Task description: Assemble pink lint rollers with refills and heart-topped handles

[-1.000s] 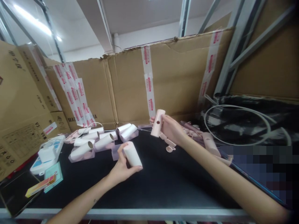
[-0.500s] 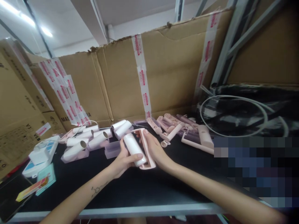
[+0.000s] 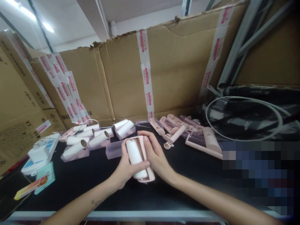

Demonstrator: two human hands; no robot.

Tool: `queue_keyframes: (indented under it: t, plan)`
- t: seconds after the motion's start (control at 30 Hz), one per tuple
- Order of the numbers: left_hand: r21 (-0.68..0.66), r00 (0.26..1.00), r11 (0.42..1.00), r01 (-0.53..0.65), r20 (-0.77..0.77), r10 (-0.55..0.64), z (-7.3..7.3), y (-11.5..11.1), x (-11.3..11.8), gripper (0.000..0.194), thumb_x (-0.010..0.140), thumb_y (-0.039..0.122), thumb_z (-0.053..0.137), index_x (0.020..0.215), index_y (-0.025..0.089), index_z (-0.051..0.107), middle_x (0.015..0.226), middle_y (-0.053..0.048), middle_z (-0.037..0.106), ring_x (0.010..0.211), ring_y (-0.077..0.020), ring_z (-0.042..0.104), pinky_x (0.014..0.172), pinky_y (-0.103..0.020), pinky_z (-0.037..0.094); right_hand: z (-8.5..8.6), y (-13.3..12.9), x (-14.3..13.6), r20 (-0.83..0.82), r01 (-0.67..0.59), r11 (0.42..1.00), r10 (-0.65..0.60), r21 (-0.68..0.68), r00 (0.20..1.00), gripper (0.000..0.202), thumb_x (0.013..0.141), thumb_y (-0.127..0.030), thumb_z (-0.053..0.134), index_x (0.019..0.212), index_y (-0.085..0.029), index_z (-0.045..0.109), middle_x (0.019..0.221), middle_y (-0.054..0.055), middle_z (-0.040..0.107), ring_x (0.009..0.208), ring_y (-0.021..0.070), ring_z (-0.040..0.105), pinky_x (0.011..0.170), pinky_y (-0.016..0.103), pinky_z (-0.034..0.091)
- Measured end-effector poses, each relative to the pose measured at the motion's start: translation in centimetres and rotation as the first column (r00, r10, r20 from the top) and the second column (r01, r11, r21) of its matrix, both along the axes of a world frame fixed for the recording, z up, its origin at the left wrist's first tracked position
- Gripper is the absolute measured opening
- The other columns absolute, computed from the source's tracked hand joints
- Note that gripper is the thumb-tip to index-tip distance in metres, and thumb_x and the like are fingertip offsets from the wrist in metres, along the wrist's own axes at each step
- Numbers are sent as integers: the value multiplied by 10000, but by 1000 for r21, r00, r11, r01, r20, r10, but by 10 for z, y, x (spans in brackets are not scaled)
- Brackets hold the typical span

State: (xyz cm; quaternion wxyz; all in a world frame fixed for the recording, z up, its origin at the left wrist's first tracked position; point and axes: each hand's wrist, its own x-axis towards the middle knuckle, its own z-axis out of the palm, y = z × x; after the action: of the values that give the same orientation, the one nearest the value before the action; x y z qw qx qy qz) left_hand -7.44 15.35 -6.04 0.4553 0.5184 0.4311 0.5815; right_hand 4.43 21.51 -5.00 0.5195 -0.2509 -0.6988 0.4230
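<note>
Near the middle of the head view, my left hand [image 3: 128, 165] is closed around a white cylinder [image 3: 136, 159], its thumb lying across the front. My right hand [image 3: 156, 153] grips a pink frame [image 3: 147, 170] from the right side. The cylinder sits against the frame's open side, partly inside it, and both are tilted slightly. My fingers hide parts of the two pieces. Just behind my left hand stands a translucent purple tray [image 3: 114, 150]. A small pink ring-shaped part [image 3: 168, 145] lies to the right of my right hand.
White cylinders [image 3: 75, 150] in purple trays lie at the back left. Several pink frames [image 3: 175, 132] are piled at the back right. A power strip [image 3: 50, 150] and a teal box [image 3: 45, 178] are at left. Cardboard [image 3: 124, 81] walls the back; a metal edge [image 3: 117, 215] runs in front.
The white cylinder and pink frame have come closer together, with the cylinder now partly inside the frame. Both hands have moved slightly down, and the view has shifted a little.
</note>
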Motion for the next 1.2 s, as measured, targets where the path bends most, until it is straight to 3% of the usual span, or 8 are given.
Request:
queue_keyframes:
  t: [0.1,0.27,0.4,0.5,0.6,0.7,0.87,1.2]
  plan:
    - [47,946,999,-4,-323,20,15,0,-22,876,627,245,730,1298,235,166,1207,-99,499,1032,-228,548,896,-377,455,12,11,10,146,-161,969,135,186,980,285,910,-337,394,1152,-227,500,1138,67,572,1072,199,530,887,342,449]
    - [-28,679,999,33,-733,-43,29,-2,-50,881,597,281,721,1321,244,220,1148,-73,547,949,-240,579,839,-387,462,19,24,16,393,-298,913,175,279,903,359,766,-236,589,1121,-190,565,1083,67,625,926,192,606,754,300,506]
    - [-116,568,989,95,-809,-149,31,-5,-55,969,566,352,734,1371,234,208,1120,-86,569,962,-280,581,816,-385,462,14,24,17,471,-305,917,157,256,868,474,726,-244,614,1186,-161,535,1059,86,654,918,205,629,783,310,502]
    - [-161,520,979,127,-829,-204,36,-7,-57,928,626,339,683,1398,250,176,1068,-66,605,922,-263,602,791,-334,459,12,20,18,571,-273,903,38,332,820,564,691,-254,630,1233,-168,502,1090,101,647,949,246,624,810,343,477]
    - [-212,439,972,99,-867,-234,40,-10,-59,839,681,325,620,1397,262,188,904,-20,651,775,-235,634,698,-278,453,13,15,18,669,-256,878,-94,405,737,475,719,-271,595,1172,-138,541,1053,119,653,919,262,628,769,332,464]
    - [-252,373,965,75,-890,-262,42,-13,-59,778,712,323,579,1389,271,201,779,10,650,651,-210,629,608,-239,426,13,13,17,743,-350,831,-110,433,660,370,771,-268,540,1109,-117,563,933,109,663,823,229,629,695,284,449]
    - [-262,350,962,76,-896,-271,40,-14,-59,745,694,351,593,1358,298,260,840,7,644,700,-206,622,627,-235,420,9,19,19,766,-512,788,82,342,638,147,764,-161,482,873,-135,578,798,61,641,679,159,595,615,224,417]
    - [-340,403,925,170,-833,-380,42,-14,-62,768,642,380,674,1322,292,328,898,-4,636,764,-219,610,665,-264,453,-4,26,15,662,-519,837,292,172,690,87,652,-127,458,674,-143,540,567,-31,496,499,85,435,478,186,334]
